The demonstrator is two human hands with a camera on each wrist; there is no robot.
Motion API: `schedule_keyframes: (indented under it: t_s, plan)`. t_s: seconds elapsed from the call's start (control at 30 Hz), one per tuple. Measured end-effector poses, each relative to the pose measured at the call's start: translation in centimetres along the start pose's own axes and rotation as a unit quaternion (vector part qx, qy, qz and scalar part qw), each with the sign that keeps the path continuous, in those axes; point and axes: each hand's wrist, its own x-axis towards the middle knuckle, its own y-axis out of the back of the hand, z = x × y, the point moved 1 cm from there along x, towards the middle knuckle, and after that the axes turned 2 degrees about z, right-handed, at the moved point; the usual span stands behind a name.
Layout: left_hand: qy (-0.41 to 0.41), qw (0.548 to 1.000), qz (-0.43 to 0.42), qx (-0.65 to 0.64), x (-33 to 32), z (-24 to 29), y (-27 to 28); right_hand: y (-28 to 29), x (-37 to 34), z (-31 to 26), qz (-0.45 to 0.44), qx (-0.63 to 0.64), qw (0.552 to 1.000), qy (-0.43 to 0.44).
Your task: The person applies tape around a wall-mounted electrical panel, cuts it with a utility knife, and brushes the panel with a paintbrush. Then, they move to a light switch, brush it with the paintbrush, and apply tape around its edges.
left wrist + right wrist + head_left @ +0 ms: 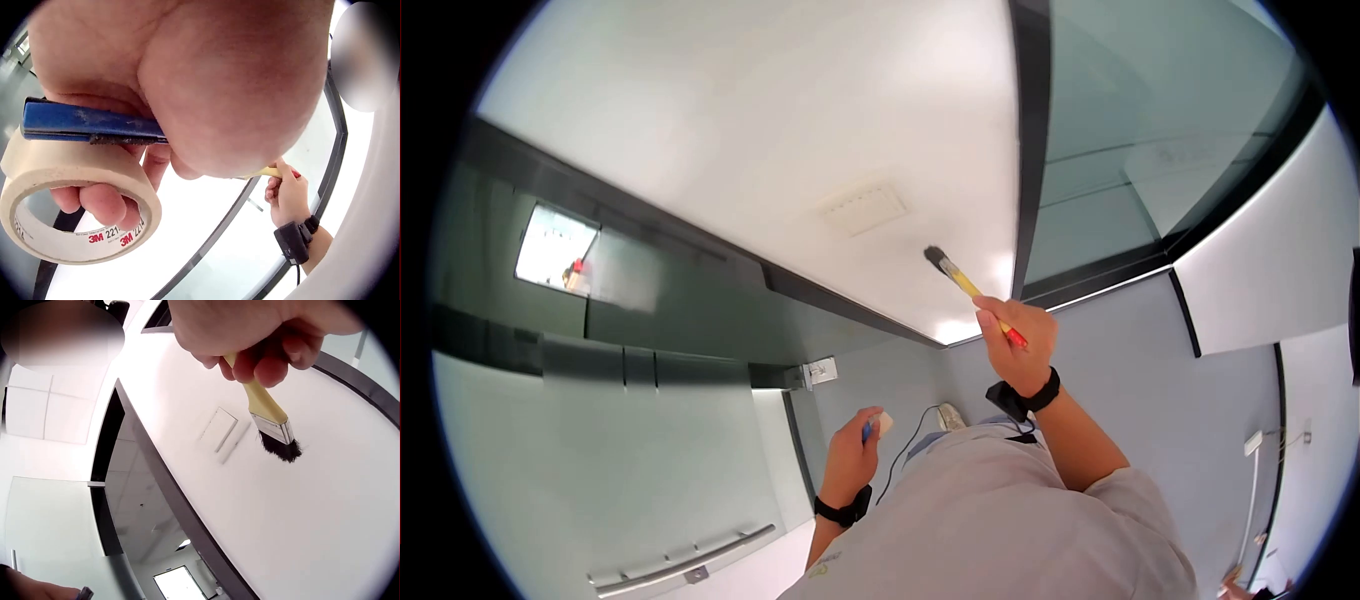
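My right hand grips a paintbrush by its yellow, red-ended handle. The brush's black bristles point toward a white wall panel and overlap it in the head and right wrist views. A faint rectangular outline shows on the panel, to the left of the bristles. Low on the left, my left hand holds a roll of cream masking tape, fingers through its ring. A blue bar-shaped tool with a dark edge is held in the same hand, above the tape; its far end is hidden.
Dark frames border the panel, with glass to the right and a reflective glass surface to the left. A long metal handle is at lower left. A dark cable hangs near a shoe on the grey floor.
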Motion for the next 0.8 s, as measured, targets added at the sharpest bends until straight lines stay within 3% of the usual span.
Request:
schedule_keyframes:
  t_s: [0.07, 0.13, 0.17, 0.2, 0.27, 0.43, 0.5, 0.53, 0.6, 0.63, 0.73, 0.77, 0.8]
  plan:
    - [0.006, 1.0, 0.011, -0.018, 0.0, -0.3, 0.2, -0.2, -1.0, -0.6, -0.041, -0.008, 0.999, -0.01]
    - [0.013, 0.999, 0.022, -0.04, -0.3, -1.0, 0.3, -0.9, -2.2, -0.9, -0.042, 0.08, 0.989, -0.116]
    - [-0.002, 0.999, 0.032, -0.042, -0.5, -1.5, 0.2, -0.3, -2.6, -1.5, -0.097, 0.122, 0.969, -0.191]
    - [-0.019, 0.998, 0.043, -0.045, -0.5, -1.9, 0.1, -0.4, -2.9, -1.7, -0.113, 0.118, 0.969, -0.185]
    - [0.024, 0.998, 0.031, -0.056, -0.7, -2.2, 0.6, -1.0, -3.6, -1.7, -0.108, 0.223, 0.937, -0.246]
    - [0.046, 0.993, 0.053, -0.094, -1.5, -5.4, 1.0, -1.3, -4.4, -1.9, -0.161, 0.262, 0.881, -0.36]
    - [0.054, 0.991, 0.055, -0.109, -1.7, -6.7, 1.2, -1.8, -3.8, -3.1, -0.162, 0.369, 0.787, -0.466]
    - [0.062, 0.991, 0.054, -0.11, -1.8, -7.4, 1.2, -2.1, -3.4, -3.9, -0.168, 0.359, 0.791, -0.465]
    - [0.054, 0.989, 0.061, -0.127, -1.8, -8.9, 1.2, -3.3, -2.4, -6.5, -0.206, 0.413, 0.713, -0.528]
    - [0.047, 0.988, 0.069, -0.131, -1.7, -9.6, 1.2, -4.0, -2.1, -7.3, -0.215, 0.414, 0.702, -0.539]
    - [0.023, 0.985, 0.092, -0.145, -1.5, -11.4, 1.4, -5.8, -0.9, -8.2, -0.25, 0.455, 0.697, -0.495]
    - [0.023, 0.985, 0.086, -0.149, -1.4, -11.9, 1.6, -6.3, -0.8, -8.9, -0.206, 0.394, 0.767, -0.462]
    - [0.02, 0.986, 0.081, -0.147, -1.1, -12.2, 2.0, -7.0, 0.0, -9.7, -0.202, 0.389, 0.769, -0.465]
